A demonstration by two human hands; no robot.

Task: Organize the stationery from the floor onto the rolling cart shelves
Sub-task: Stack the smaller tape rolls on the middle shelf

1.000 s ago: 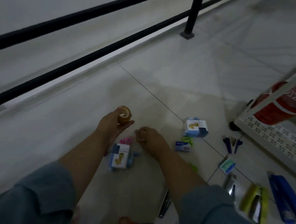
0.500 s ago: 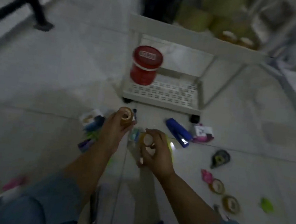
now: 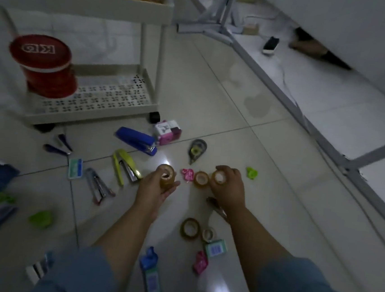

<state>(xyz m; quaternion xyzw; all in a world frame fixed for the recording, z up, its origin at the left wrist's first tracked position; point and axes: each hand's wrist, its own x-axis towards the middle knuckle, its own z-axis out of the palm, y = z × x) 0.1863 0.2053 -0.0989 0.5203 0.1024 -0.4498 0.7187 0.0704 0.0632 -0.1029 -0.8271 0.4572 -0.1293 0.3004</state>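
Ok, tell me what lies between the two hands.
Head view: a pink clip and a loose tape roll on the floor.

Both arms reach forward and down. The forearms are bare, with the left sleeve (image 3: 75, 273) and right sleeve (image 3: 302, 290) ending near the elbows.

Left hand (image 3: 154, 190): palm turned inward, fingers (image 3: 171, 186) and thumb wrapped round an upright tape roll (image 3: 166, 177).

Right hand (image 3: 229, 189): palm down, knuckles up, fingers curled over the top of a second roll (image 3: 219, 177).

The hands sit level with each other, near but apart. Whether the second roll is lifted cannot be told.
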